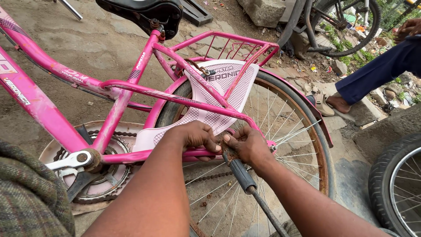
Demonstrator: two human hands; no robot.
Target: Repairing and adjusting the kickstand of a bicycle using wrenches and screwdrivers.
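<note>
The right hand [247, 145] has its grip closed around the top of a grey-handled tool [242, 173], whose long axis runs from the rear hub of the pink bicycle [127, 94] down and to the right, its shaft end pointing toward the lower edge of view. Just left of that grip, the left hand [197, 136] curls closed over the pink frame stay, fingertips nearly touching the right hand. The spoked rear wheel [302, 131] lies behind both.
</note>
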